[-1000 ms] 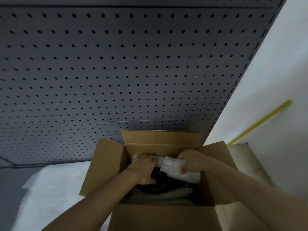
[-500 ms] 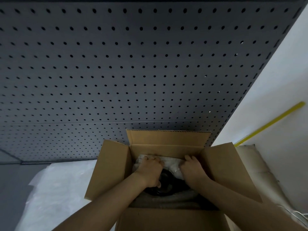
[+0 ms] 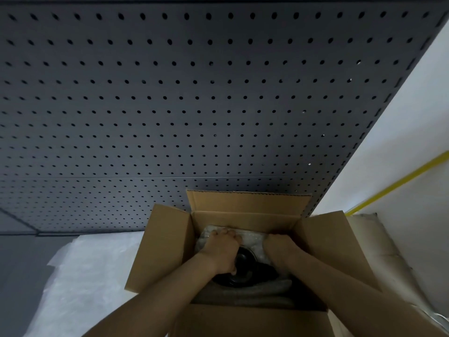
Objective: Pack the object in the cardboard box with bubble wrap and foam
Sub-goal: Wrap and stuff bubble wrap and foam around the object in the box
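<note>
Your cardboard box (image 3: 167,246) sits at 6 o'clock in the view, all its flaps standing open, with the grey pegboard (image 3: 194,105) rising behind it at 12 o'clock. Both of your hands are down inside the box. Your left hand (image 3: 222,251) is curled, its fingers pressed onto the bubble wrap (image 3: 252,242) along the far wall of the box, and its heel lies over the black object (image 3: 245,266). Your right hand (image 3: 279,251) is curled too, pushing down on the right end of the same bubble wrap, at about 3 o'clock from the object. The two hands are apart, with the object showing between them. Whether either hand actually pinches the wrap or only presses it, I cannot tell. The black object lies low in the middle of the box, round and dark, with grey foam (image 3: 255,291) bunched against it at 6 o'clock. A white sheet of wrap (image 3: 80,276) lies on the surface at 9 o'clock from the box. A yellow strip (image 3: 398,181) runs along the white wall at 2 o'clock.
</note>
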Available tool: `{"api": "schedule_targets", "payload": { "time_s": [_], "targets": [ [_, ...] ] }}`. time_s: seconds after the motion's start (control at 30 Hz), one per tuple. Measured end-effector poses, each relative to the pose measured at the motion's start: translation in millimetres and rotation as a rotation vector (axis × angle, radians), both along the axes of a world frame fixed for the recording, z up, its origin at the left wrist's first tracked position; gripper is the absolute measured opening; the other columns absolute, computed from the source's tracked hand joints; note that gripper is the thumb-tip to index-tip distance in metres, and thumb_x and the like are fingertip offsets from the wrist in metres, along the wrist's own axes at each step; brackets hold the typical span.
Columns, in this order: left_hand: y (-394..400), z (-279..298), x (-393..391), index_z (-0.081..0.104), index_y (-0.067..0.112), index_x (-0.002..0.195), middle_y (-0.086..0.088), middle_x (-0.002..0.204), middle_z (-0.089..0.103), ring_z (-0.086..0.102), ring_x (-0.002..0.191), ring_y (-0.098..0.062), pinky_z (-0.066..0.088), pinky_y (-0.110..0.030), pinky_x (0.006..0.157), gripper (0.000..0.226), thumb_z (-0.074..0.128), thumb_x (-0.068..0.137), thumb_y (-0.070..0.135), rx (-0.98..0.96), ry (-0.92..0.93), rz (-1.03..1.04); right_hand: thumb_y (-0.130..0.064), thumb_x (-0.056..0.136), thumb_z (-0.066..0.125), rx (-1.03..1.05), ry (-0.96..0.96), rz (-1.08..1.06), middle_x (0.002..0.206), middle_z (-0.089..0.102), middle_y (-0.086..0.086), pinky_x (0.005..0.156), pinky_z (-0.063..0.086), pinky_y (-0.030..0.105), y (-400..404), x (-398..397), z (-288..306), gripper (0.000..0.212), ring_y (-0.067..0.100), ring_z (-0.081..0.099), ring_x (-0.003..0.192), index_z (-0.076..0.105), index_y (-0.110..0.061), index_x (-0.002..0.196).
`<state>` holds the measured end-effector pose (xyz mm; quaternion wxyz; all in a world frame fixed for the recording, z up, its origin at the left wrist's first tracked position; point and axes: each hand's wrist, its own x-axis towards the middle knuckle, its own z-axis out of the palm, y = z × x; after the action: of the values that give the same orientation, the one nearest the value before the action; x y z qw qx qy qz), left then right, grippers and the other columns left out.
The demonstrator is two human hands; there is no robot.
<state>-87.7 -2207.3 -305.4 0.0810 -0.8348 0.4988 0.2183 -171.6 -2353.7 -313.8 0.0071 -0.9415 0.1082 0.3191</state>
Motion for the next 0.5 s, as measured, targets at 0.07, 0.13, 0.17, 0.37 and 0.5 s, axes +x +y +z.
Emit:
{"api": "schedule_targets", "payload": {
  "time_s": [0.07, 0.13, 0.17, 0.37, 0.5],
  "targets": [
    [0.4, 1.7, -1.7, 0.041, 0.012, 0.137, -0.011, 0.143, 0.041, 0.034, 0.134, -0.029, 0.025, -0.042, 0.111, 0.073, 0.075, 0.076, 0.033, 0.001, 0.0, 0.004, -0.014, 0.089, 0.058, -0.023, 0.004, 0.003, 0.125, 0.06, 0.012, 0.095, 0.049, 0.035, 0.1, -2.5, 7.3, 0.028, 0.026, 0.059, 0.114, 0.06, -0.007, 0.116],
    [2.7, 3.5, -2.5, 0.041, 0.012, 0.138, -0.01, 0.143, 0.041, 0.034, 0.134, -0.028, 0.025, -0.04, 0.111, 0.072, 0.075, 0.077, 0.033, 0.0, 0.005, 0.01, -0.016, 0.085, 0.065, -0.018, -0.002, -0.037, 0.124, 0.059, 0.011, 0.094, 0.049, 0.035, -3.0, -6.8, 11.9, 0.031, 0.026, 0.06, 0.113, 0.061, -0.009, 0.115],
    [4.9, 5.0, -2.9, 0.04, 0.012, 0.138, -0.011, 0.143, 0.041, 0.035, 0.134, -0.028, 0.025, -0.039, 0.111, 0.072, 0.074, 0.078, 0.033, -0.002, 0.0, 0.006, -0.019, 0.084, 0.066, -0.019, -0.003, -0.05, 0.125, 0.059, 0.009, 0.095, 0.05, 0.034, -3.1, -8.6, 13.1, 0.034, 0.025, 0.059, 0.113, 0.061, -0.01, 0.116],
    [35.7, 23.6, -8.1, 0.042, 0.015, 0.139, -0.01, 0.14, 0.043, 0.039, 0.13, -0.028, 0.03, -0.038, 0.109, 0.057, 0.064, 0.086, 0.024, -0.082, 0.007, 0.025, -0.019, 0.092, 0.054, 0.083, -0.045, -0.098, 0.129, 0.058, 0.007, 0.096, 0.05, 0.036, 7.5, -12.3, 44.1, 0.037, 0.024, 0.057, 0.116, 0.058, -0.013, 0.128],
    [78.9, 59.5, 19.5, 0.053, 0.019, 0.128, 0.0, 0.133, 0.05, 0.05, 0.117, -0.021, 0.043, -0.032, 0.099, 0.04, 0.059, 0.088, 0.018, -0.28, -0.021, 0.124, -0.021, 0.086, 0.065, 0.165, -0.152, -0.097, 0.133, 0.056, 0.006, 0.097, 0.048, 0.036, 35.2, -7.9, 73.7, 0.045, 0.022, 0.054, 0.117, 0.056, -0.015, 0.13]
  ]
}}
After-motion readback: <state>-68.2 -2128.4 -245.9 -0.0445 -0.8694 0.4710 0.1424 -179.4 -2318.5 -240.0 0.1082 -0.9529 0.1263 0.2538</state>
